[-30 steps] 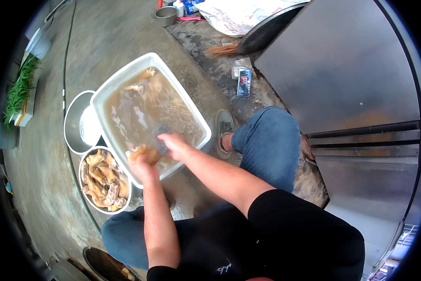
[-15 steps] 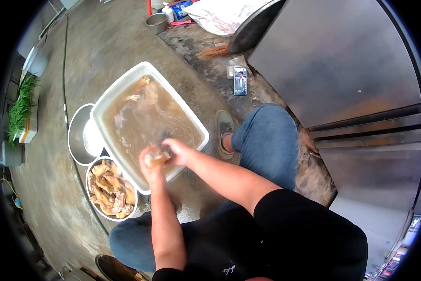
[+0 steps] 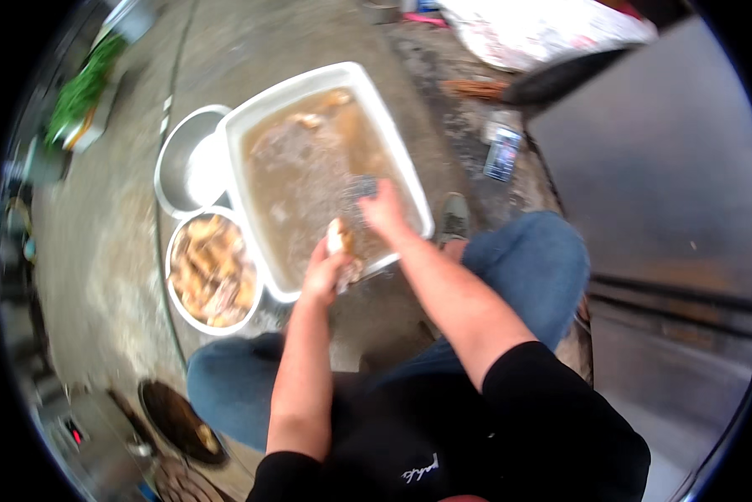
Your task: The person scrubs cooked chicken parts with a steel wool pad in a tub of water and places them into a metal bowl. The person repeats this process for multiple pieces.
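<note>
1. My left hand (image 3: 324,272) is over the near rim of the white rectangular tub (image 3: 243,125), forearm running straight up from my body, fingers clenched around a pale brown piece of food (image 3: 339,237).
2. My right hand (image 3: 382,209) reaches further in over the murky water, forearm angled in from the right, fingers closed on a dark scrubbing pad (image 3: 357,191) just beside the piece.
3. Count: two hands, one tub, two round metal bowls, one piece held.
4. The tub holds cloudy brown water (image 3: 309,167) with a few pale lumps near its far end; what they are I cannot tell.
5. The near bowl (image 3: 213,272), touching the tub's left side, is heaped with tan pieces like the one I hold.
6. The far bowl (image 3: 187,159), behind it, shows bare metal inside.
7. Both my knees in blue jeans flank the tub on the concrete floor (image 3: 108,234).
</note>
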